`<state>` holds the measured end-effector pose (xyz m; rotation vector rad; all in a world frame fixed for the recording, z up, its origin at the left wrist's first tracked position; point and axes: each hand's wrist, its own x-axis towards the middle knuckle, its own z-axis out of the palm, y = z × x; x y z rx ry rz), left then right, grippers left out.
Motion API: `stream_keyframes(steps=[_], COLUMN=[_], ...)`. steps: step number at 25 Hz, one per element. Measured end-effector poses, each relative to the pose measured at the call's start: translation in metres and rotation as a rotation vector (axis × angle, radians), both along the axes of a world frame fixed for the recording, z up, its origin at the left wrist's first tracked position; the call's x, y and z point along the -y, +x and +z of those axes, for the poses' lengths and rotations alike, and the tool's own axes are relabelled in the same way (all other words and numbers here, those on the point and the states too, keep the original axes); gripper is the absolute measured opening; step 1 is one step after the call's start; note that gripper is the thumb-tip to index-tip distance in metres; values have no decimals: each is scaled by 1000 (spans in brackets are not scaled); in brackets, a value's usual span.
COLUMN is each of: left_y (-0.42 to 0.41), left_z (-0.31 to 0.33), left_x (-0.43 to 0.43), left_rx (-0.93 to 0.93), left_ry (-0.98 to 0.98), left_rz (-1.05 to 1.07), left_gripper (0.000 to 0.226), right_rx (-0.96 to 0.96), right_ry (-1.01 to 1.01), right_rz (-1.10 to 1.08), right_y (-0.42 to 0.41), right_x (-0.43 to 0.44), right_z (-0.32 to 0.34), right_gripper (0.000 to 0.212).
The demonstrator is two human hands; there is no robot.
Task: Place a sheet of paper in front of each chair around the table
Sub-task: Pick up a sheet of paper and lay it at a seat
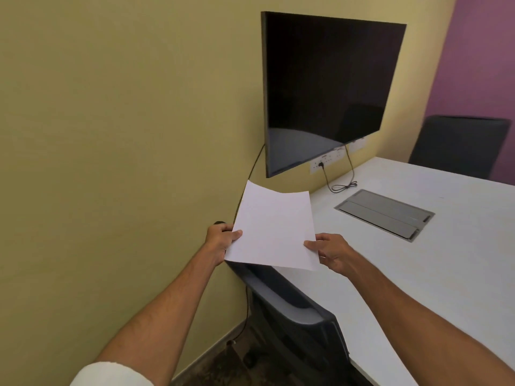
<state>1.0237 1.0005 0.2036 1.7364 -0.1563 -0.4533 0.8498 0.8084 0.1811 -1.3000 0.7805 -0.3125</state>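
- Mid-step imo: sheet (pixel 273 229) is up in the air over the near chair (pixel 301 316) & the surface (pixel 418 268) edge, not down yet.
- Left hand (pixel 221 240) pinches its left edge, right hand (pixel 331 252) the right corner, fingers (pixel 310 243) clamped on it both sides.
- Next prob: lay it flat in front of that chair, let go. Far chair (pixel 459 146) has none afaict.

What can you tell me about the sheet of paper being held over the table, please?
The sheet of paper is plain white, rectangular and blank on the side that shows. It is held in the air, tilted, above the near corner of the table and the back of a dark chair. Its far edge bows slightly. The left hand pinches its left edge, thumb on top; the right hand pinches its right edge near the lower corner.
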Motion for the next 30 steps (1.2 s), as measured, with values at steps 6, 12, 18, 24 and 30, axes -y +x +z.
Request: stream_keyframes(steps=[6, 12, 18, 24, 30], left_y=[30, 46, 72, 117, 165], left_z=[-7, -28, -46, -71, -105], left_x=[96, 159, 199, 240, 290], left_rx=[-70, -114, -139, -139, -157], left_ry=[4, 51, 143, 241, 293], left_rz=[-193, -278, -355, -547, -721], left_gripper=[15, 25, 20, 25, 29], right_rx=[10, 11, -19, -67, -139], right_ry=[72, 104, 127, 131, 125], right_rz=[-169, -247, -319, -419, -594], right_y=[6, 13, 26, 46, 81], right_x=[71, 125, 144, 151, 159], right_z=[-25, -50, -73, -99, -126], right_gripper=[26, 20, 19, 21, 18])
